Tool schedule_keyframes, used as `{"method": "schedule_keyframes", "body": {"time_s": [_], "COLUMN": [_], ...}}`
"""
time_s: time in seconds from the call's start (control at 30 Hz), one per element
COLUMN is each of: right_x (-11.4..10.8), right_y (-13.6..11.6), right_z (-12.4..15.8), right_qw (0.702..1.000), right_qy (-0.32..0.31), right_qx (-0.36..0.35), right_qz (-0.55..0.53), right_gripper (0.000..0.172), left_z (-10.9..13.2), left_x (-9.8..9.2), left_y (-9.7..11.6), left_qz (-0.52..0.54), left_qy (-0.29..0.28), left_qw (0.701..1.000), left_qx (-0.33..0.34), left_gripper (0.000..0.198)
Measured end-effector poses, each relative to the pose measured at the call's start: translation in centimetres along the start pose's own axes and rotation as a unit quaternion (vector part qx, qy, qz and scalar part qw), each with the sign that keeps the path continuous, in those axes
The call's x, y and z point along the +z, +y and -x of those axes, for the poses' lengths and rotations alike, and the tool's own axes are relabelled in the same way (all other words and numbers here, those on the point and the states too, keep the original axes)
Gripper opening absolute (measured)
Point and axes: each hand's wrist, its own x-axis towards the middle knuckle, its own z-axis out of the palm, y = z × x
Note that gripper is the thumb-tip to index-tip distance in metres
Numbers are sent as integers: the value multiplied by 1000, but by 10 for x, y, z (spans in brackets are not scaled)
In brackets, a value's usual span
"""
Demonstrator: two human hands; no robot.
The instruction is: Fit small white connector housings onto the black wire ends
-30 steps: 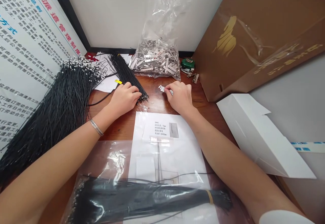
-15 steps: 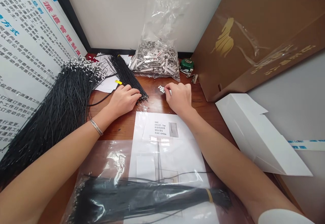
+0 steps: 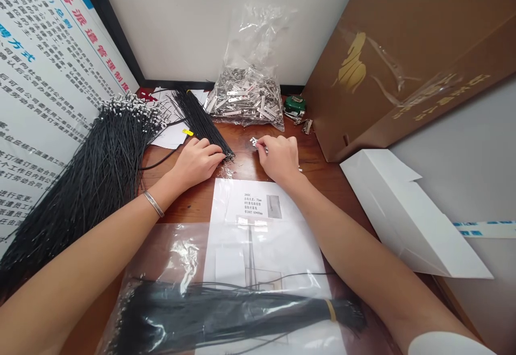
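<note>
My left hand is closed, with thumb and forefinger pinched at the near end of a bundle of thin black wires with bare-looking tips. It grips a wire end there, though the fingertips hide most of it. My right hand is curled over a small pile of white plastic connectors, thumb and forefinger together at the pile. Whatever lies between those fingertips is hidden. A yellow tag shows just behind my left hand.
A large heap of black wires with white ends stands left. Behind are a clear bag of metal clips and a green tape measure. A brown box borders the right. Bagged wires and a printed sheet lie in front.
My right hand has shifted slightly left and nearer me at the white pile. My left hand stays at the wire ends. The whole view has moved a little.
</note>
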Motion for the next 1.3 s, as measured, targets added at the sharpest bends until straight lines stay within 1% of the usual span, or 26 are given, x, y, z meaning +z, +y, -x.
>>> {"method": "schedule_keyframes", "body": {"time_s": [0.07,0.13,0.27,0.37,0.47,0.53,0.63,0.7,0.73,0.83,0.93,1.0,1.03,1.1,1.13,1.17,1.2,1.23,1.27,1.3], "right_x": [0,1,4,5,3,0,-3,-3,-3,-1,3,6,7,10,11,12,13,14,14,14], "right_y": [0,0,2,4,1,-5,-19,-30,-34,-43,-46,-46,-46,-47,-47,-47,-46,-46,-46,-46], "right_z": [0,0,-1,-1,1,5,13,19,22,29,31,32,32,32,32,33,33,34,34,35], "right_qw": [1000,1000,999,994,982,967,929,901,891,877,872,874,876,879,881,882,884,885,885,886], "right_qy": [1,7,43,87,113,105,66,63,74,98,85,76,74,70,63,53,42,33,27,23], "right_qx": [0,-1,-8,-30,-95,-162,-275,-345,-362,-365,-369,-370,-368,-363,-361,-359,-359,-359,-357,-353], "right_qz": [-2,-5,-25,-60,-114,-167,-237,-254,-263,-297,-311,-305,-303,-301,-300,-299,-297,-296,-297,-300], "right_gripper": [23,22,19,18,18,19,27,21,19,18,17,17,17,17,18,18,19,19,20,20], "left_z": [-1,-1,-3,-6,-9,-9,-8,-6,-4,1,11,20,26,40,47,55,63,71,78,85], "left_x": [0,0,0,-6,-20,-31,-45,-51,-54,-65,-77,-87,-92,-104,-111,-117,-123,-128,-132,-136], "left_y": [0,-1,-3,-1,9,22,48,65,73,86,87,87,88,93,97,101,107,113,119,124], "left_qz": [-7,-13,-17,1,10,17,52,99,129,217,288,327,337,339,345,361,386,419,450,477], "left_qy": [7,30,97,154,222,261,284,294,299,303,296,278,264,225,194,162,129,105,84,76], "left_qw": [1000,999,995,988,975,965,956,950,946,924,895,881,881,894,902,904,901,890,875,859], "left_qx": [2,5,2,-13,-10,14,50,30,8,-85,-168,-197,-201,-188,-173,-161,-151,-147,-157,-172], "left_gripper": [30,29,25,23,18,12,8,7,7,8,8,9,11,16,19,21,23,25,27,29]}}
